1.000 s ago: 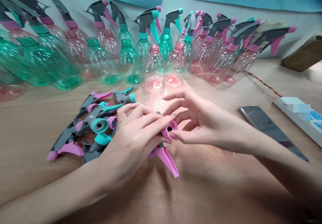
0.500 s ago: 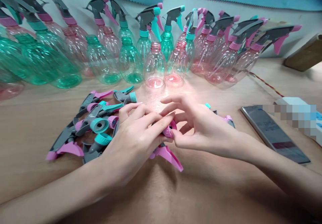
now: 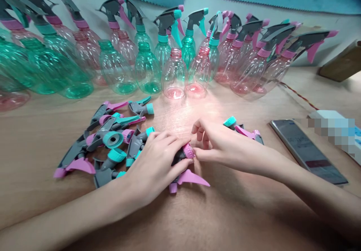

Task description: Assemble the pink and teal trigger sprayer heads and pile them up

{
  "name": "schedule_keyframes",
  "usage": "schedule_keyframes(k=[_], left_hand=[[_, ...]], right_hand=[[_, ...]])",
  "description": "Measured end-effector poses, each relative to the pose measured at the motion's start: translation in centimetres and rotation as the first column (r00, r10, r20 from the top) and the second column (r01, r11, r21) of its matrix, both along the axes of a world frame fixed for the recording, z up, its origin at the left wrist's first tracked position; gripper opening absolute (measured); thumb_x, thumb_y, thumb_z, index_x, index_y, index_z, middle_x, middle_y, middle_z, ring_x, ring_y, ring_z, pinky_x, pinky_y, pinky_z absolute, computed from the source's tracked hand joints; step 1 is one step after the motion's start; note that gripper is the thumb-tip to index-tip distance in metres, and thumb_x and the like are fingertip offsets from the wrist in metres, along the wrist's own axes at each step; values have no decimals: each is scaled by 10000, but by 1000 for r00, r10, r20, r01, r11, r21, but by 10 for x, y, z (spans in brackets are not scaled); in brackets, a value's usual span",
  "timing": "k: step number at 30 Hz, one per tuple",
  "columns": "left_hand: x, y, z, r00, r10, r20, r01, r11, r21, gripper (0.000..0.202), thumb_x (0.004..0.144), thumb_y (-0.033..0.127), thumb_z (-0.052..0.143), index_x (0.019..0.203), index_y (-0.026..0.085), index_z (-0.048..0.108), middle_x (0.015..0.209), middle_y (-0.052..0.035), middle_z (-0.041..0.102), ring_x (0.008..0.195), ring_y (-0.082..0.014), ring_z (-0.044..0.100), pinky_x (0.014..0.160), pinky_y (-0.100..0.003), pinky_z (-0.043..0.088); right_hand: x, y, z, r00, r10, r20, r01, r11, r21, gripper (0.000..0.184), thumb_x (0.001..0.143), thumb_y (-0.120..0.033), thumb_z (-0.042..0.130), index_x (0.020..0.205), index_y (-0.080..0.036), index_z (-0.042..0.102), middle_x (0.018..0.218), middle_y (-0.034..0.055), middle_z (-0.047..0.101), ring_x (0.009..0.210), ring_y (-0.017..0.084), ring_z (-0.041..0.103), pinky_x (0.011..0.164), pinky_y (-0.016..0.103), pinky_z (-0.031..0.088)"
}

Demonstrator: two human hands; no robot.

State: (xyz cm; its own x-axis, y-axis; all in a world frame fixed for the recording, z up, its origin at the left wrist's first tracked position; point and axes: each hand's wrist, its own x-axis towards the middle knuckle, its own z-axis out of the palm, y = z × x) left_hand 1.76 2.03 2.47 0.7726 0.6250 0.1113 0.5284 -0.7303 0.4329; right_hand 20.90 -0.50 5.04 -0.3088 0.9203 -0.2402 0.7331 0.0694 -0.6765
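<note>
My left hand point(image 3: 160, 157) is wrapped over a grey spray head with a pink trigger point(image 3: 191, 177), holding it just above the table or on it. Its pink screw collar point(image 3: 188, 151) faces right and pokes out between my thumb and forefinger. At the collar's right side is my right hand point(image 3: 217, 142), its thumb tip at or touching the rim. The other fingers of that hand are curled and stand apart from the thumb, with nothing between them. Left of my hands lies a pile of grey spray heads point(image 3: 98, 142) with pink or turquoise parts.
Green open bottles point(image 3: 148, 70) and clear pinkish open bottles point(image 3: 174, 74) stand across the back, before several bottles with spray heads fitted point(image 3: 194, 21). More loose spray heads point(image 3: 244, 130) lie behind my right wrist. A phone point(image 3: 308, 151) and white power strip point(image 3: 332, 125) are at right.
My right hand's fingers have lifted off the pink collar and drawn to the right. The spray head in my left hand has turned, its collar now facing more to the right.
</note>
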Motion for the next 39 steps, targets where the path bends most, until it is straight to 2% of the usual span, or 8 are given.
schedule_keyframes(k=[4, 9, 15, 19, 22, 27, 32, 39], left_hand=[[2, -1, -1, 1000, 19, 5, -19, 1000, -19, 197, 882, 292, 573, 1034, 173, 612, 1000, -49, 652, 940, -236, 546, 826, -399, 368], [0, -1, -7, 998, 10, 61, -8, 999, -40, 220, 884, 266, 566, 1082, 173, 592, 1093, -58, 643, 998, -230, 532, 858, -375, 405], [0, -2, -6, 997, 0, 76, 4, 999, -53, 191, 878, 259, 578, 1047, 170, 595, 1064, -52, 643, 980, -227, 532, 844, -371, 422], [0, -4, -3, 1000, 15, 20, -14, 998, -56, 106, 875, 247, 579, 907, 152, 612, 970, -62, 638, 935, -241, 526, 812, -391, 416], [0, -4, -1, 1000, 13, 3, -13, 997, -73, 112, 885, 257, 569, 896, 153, 611, 954, -56, 628, 941, -242, 519, 822, -401, 402], [0, -4, -2, 999, 4, 40, 1, 992, -127, 127, 899, 277, 561, 941, 169, 612, 958, -34, 622, 935, -215, 540, 846, -380, 395], [-1, -5, -1, 987, 52, 155, -21, 981, -194, 227, 897, 243, 575, 1123, 222, 570, 1121, 2, 626, 1038, -178, 549, 921, -323, 391], [-2, -6, 3, 972, 83, 221, -18, 960, -280, 310, 839, 177, 640, 1135, 238, 571, 1095, 38, 645, 1011, -141, 592, 887, -249, 434]], right_hand=[[-2, 1, 1, 997, -6, 80, 12, 997, -78, 148, 805, -315, 523, 838, -203, 434, 750, 0, 599, 646, 131, 525, 546, 242, 384], [-1, 7, 1, 989, 141, 46, -129, 971, -202, 184, 873, -332, 438, 757, -192, 463, 715, 9, 605, 610, 123, 547, 545, 240, 383], [-1, 7, -4, 956, 282, 79, -277, 958, -70, 224, 906, -332, 408, 754, -183, 476, 729, 9, 589, 616, 114, 503, 566, 248, 366], [-4, 3, -11, 951, 245, 188, -260, 964, 59, 223, 894, -329, 444, 735, -178, 482, 681, -6, 564, 576, 101, 452, 551, 250, 339], [-4, 4, -12, 945, 267, 189, -277, 960, 30, 250, 914, -335, 423, 720, -184, 469, 651, -18, 541, 554, 95, 432, 531, 243, 331], [7, 9, 3, 925, 328, 194, -326, 944, -44, 238, 935, -286, 387, 740, -191, 482, 699, 1, 586, 591, 106, 498, 563, 244, 370], [23, 12, 22, 926, 209, 313, -220, 975, -1, 224, 919, -280, 410, 732, -192, 494, 686, 1, 569, 540, 101, 493, 456, 220, 330], [27, 10, 31, 952, 273, 138, -277, 961, 14, 274, 925, -414, 460, 828, -214, 621, 681, -26, 593, 550, 92, 508, 486, 214, 364]])
